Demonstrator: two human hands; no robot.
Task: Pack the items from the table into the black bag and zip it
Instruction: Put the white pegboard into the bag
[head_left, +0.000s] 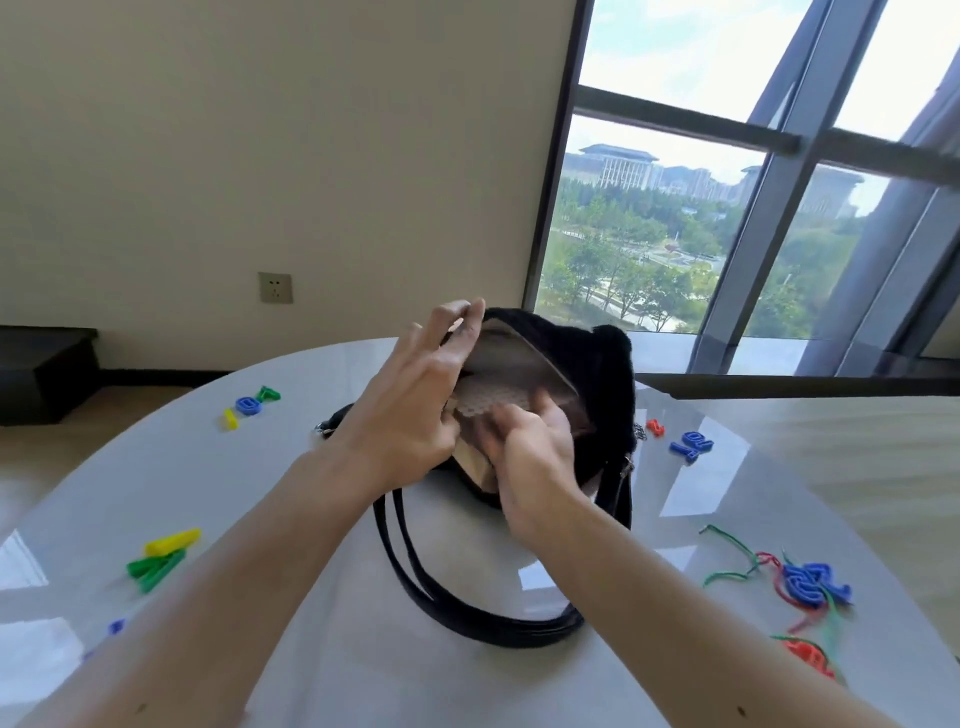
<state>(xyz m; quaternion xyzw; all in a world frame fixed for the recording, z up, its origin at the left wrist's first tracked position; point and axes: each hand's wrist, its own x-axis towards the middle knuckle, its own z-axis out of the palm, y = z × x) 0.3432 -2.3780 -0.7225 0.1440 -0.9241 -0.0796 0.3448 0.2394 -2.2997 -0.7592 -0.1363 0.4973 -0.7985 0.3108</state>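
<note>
R hand (527, 454) blurred, partly hidden in black bag (605, 374).

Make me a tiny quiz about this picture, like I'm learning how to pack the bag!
1. True or false: the fluffy black bag on the glossy white round table is zipped shut.
2. Which hand lifts the edge of the bag's opening? A) the left hand B) the right hand C) neither
3. What does the right hand grip at the bag's opening?

Key
1. False: the bag gapes open and its pale lining shows.
2. A.
3. A white bumpy sheet, partly inside the bag.
</note>
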